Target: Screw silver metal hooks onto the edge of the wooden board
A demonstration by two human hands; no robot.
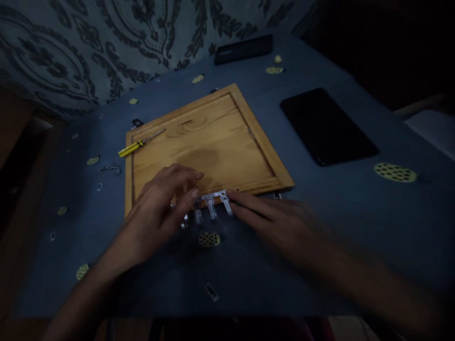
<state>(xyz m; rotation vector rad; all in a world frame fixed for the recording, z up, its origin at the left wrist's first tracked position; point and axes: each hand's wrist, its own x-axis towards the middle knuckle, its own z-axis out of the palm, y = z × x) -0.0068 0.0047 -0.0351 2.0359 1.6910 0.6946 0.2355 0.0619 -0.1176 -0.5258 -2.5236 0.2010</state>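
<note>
A shiny metal hook rack (212, 198) with several downward prongs lies along the near edge of a wooden board (199, 142). At its right end, the fingertips of my right hand (273, 213) are closed on the metal. My left hand (156, 208) is over the rack's left part, thumb tip close to the metal and index finger stretched above the board, with a gap between them. Its other fingers are partly hidden. A yellow-handled screwdriver (137, 145) rests across the board's left edge, its shaft pointing right.
To the right lies a black tablet-like slab (329, 128). A dark phone case or phone (243, 49) is at the back, near a small pale knob (277, 59). The blue patterned cloth (270, 279) covers the table, with patterned fabric (142, 38) behind. Lighting is dim.
</note>
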